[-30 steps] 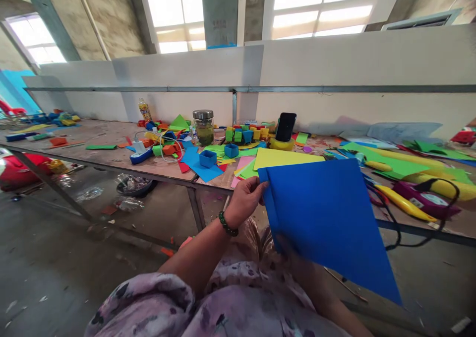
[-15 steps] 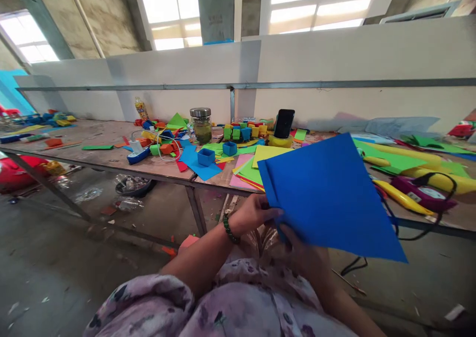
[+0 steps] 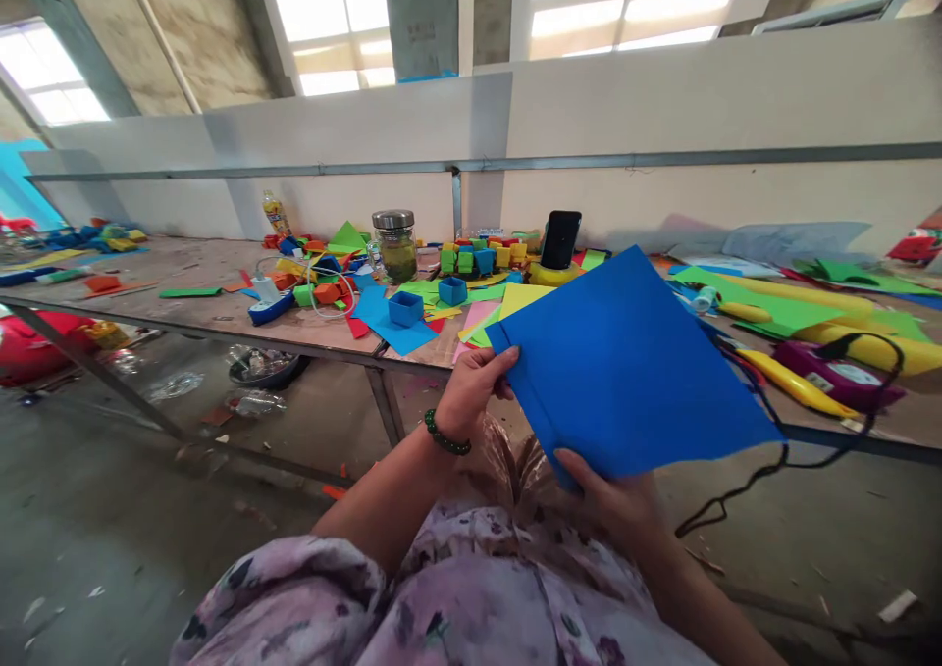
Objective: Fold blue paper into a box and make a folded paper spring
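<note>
A large sheet of blue paper [image 3: 625, 362] is held up over my lap, with a narrow crease line running along its left edge. My left hand [image 3: 475, 386] pinches that edge near its upper left corner, thumb on top. Lower down, my right hand [image 3: 600, 489] grips the bottom edge, its thumb lying on the paper and its fingers hidden underneath. Behind the sheet, yellow paper [image 3: 526, 298] and other coloured sheets lie on the table. Two small blue paper boxes, a nearer one [image 3: 404, 307] and a farther one [image 3: 451, 291], stand left of it.
Along the table [image 3: 316, 337] are a lidded glass jar [image 3: 395, 249], a phone [image 3: 560, 239] propped upright, a power strip [image 3: 269, 305] with a white cable, and several small coloured boxes. A purple device [image 3: 835, 377] with a dark cord lies at right. A basin [image 3: 266, 367] rests under the table.
The blue sheet has shifted left and its tilt has changed. My left hand has slid up its edge toward the corner, while my right hand still grips the bottom edge.
</note>
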Action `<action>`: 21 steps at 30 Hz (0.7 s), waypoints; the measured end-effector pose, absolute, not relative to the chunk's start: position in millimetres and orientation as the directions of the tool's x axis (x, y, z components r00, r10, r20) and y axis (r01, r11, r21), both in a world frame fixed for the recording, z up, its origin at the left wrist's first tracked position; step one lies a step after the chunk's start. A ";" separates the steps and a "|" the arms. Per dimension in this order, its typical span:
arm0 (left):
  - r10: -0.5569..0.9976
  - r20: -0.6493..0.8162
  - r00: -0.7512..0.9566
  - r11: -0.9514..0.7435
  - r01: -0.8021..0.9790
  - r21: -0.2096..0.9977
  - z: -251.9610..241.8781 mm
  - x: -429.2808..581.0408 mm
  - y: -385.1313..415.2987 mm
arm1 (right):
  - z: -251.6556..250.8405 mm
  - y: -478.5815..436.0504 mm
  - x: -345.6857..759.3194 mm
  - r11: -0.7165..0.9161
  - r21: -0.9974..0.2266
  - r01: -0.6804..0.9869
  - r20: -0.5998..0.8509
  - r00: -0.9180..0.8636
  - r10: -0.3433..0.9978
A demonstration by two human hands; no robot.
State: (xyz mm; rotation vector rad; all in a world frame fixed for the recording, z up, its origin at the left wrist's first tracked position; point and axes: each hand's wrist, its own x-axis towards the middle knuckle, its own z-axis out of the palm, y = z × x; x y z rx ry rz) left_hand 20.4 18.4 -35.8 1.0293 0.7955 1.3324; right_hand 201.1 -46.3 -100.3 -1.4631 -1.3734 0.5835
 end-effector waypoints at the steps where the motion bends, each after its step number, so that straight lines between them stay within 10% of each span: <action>1: 0.991 0.099 0.094 -0.053 -0.404 0.913 -33.5 20.0 19.9 | -98.9 -47.8 201.3 0.158 -0.883 0.441 0.279 0.223 0.934; 21: 0.998 0.069 -0.004 -0.061 -0.539 0.840 -30.5 5.9 45.8 | -81.2 -60.2 221.2 0.201 -0.861 0.466 0.155 -0.136 0.979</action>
